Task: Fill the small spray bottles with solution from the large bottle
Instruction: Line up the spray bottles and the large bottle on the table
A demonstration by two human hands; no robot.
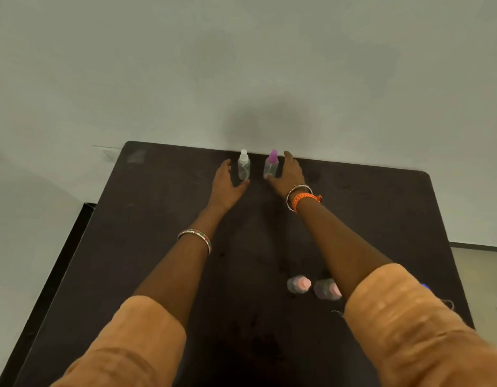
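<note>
Two small clear spray bottles stand upright at the far edge of the dark table (146, 233): one with a white cap (243, 166) and one with a purple cap (270, 165). My left hand (227, 182) lies just left of the white-capped bottle, fingers straight, thumb reaching under its base. My right hand (289, 174) lies just right of the purple-capped bottle, fingers extended, thumb at its base. Neither hand's fingers are wrapped round a bottle. No large bottle is clearly visible.
Two more small clear bottles with pink caps (299, 285) (327, 289) stand near me, beside my right forearm. A small blue object (425, 286) peeks out behind my right sleeve. A pale wall rises directly behind the table's far edge.
</note>
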